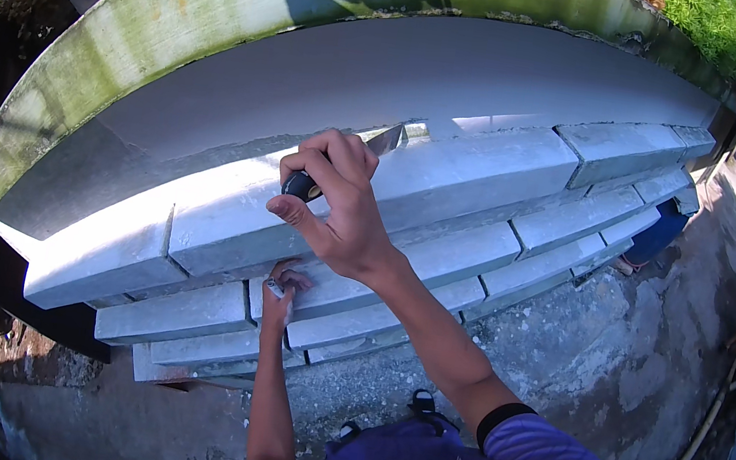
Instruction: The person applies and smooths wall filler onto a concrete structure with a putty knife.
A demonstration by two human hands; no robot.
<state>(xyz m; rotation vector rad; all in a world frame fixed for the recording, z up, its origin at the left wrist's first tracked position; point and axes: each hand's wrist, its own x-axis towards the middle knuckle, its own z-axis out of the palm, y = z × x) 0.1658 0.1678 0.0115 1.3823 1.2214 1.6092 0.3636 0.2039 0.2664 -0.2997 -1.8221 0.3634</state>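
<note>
My right hand [325, 200] is closed round the black handle [302, 187] of a trowel, whose metal blade [384, 140] points up and right over the top course of whitewashed blocks [474, 160]. My left hand [282, 298] is lower, against the face of the stepped block courses [385, 304], with a small silvery item on it that is too small to make out. Its fingertips are partly lost in the shadow under the upper course, so their grip is unclear. Behind the blocks rises a smooth pale curved wall [410, 74].
A curved, moss-stained green rim [142, 25] arches across the back, with plants [703, 23] at upper right. A blue object [657, 237] sits by the blocks' right end. Rough concrete ground [617, 344] runs below, with long poles [699, 432] along the right.
</note>
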